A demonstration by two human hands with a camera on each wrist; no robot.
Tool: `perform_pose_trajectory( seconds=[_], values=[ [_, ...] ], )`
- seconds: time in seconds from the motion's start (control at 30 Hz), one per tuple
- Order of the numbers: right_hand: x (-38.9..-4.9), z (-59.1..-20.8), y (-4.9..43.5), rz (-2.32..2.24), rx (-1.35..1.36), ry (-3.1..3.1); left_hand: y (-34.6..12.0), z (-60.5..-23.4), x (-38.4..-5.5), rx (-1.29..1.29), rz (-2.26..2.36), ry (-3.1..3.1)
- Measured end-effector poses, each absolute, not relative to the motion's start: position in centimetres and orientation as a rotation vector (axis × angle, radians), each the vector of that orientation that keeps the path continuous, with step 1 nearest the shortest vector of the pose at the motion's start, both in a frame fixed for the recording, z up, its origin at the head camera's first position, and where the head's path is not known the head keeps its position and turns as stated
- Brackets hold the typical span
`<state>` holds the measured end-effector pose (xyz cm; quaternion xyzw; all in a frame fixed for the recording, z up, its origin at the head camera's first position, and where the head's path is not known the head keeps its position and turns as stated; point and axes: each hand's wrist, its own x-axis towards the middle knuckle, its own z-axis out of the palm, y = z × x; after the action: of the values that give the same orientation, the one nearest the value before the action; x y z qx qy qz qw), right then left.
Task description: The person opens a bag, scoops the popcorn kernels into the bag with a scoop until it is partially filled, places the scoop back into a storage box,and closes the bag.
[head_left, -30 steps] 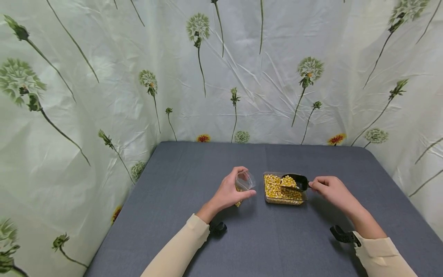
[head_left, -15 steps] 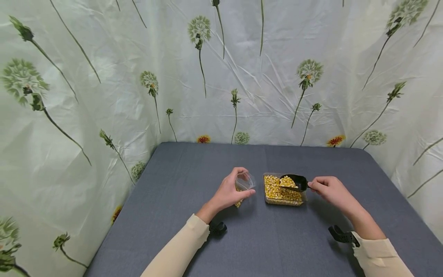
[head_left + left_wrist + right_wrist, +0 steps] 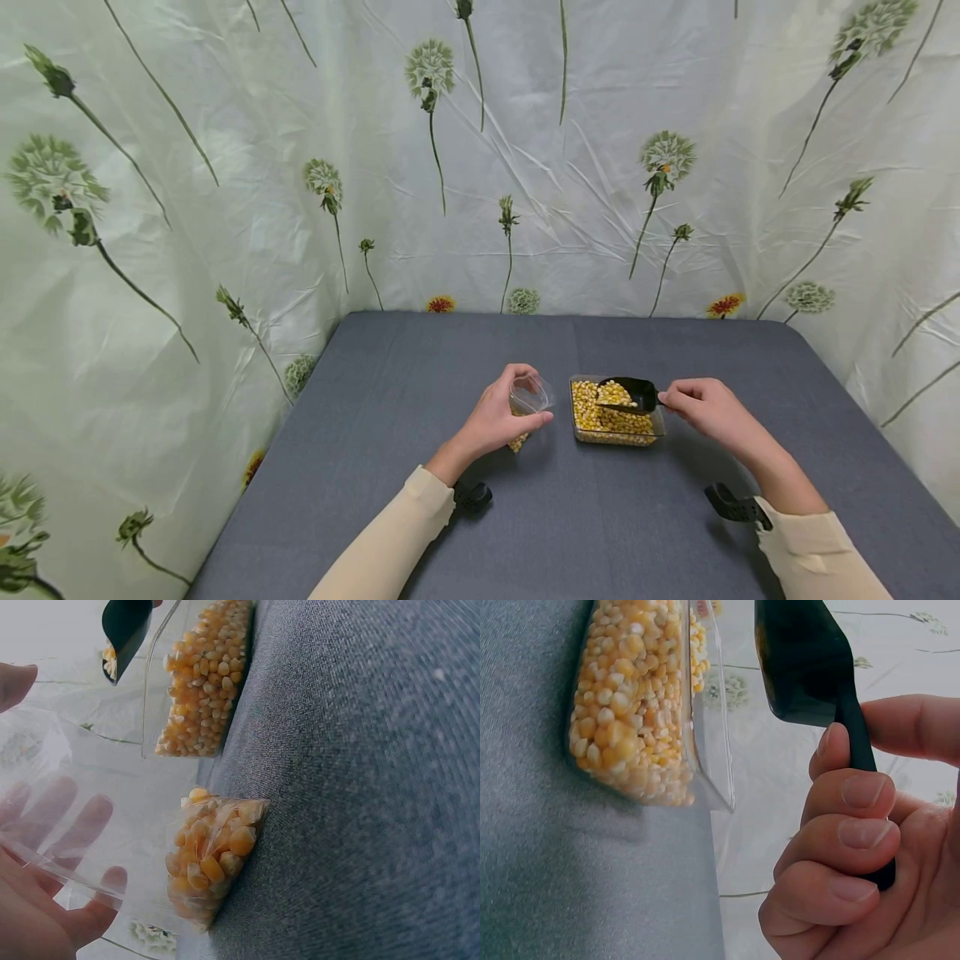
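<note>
My left hand point(image 3: 495, 418) holds a clear plastic bag point(image 3: 532, 395), thumb and fingers spread around its wide mouth. Corn kernels point(image 3: 206, 859) fill the bag's bottom corner, which sits at the cloth. In my right hand point(image 3: 708, 407) is the handle of a black scoop point(image 3: 642, 395), with the fingers wrapped around it in the right wrist view. A heap of kernels point(image 3: 615, 393) lies in the scoop's front. Beneath the scoop stands a clear rectangular container point(image 3: 615, 440) of corn, to the right of the bag.
The grey cloth-covered table point(image 3: 420, 358) stretches around both hands. A pale curtain point(image 3: 577, 167) with printed flowers hangs behind it and along the left side. Black wrist mounts point(image 3: 474, 497) sit at both sleeves, low over the table.
My right hand has moved the loaded scoop slightly left over the container, toward the bag. My left hand and the bag have stayed nearly in place.
</note>
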<state>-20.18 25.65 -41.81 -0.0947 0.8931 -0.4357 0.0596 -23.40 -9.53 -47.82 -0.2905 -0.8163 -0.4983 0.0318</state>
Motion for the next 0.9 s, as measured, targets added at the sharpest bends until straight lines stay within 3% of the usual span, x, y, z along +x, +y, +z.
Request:
perform_pose_trajectory(
  seconds=[0.9],
  values=[
    [-21.3, -40.0, 22.3, -1.402, -0.436, 2.598, -9.5, -47.9, -23.4, -0.909, -1.542, -2.524]
  ],
)
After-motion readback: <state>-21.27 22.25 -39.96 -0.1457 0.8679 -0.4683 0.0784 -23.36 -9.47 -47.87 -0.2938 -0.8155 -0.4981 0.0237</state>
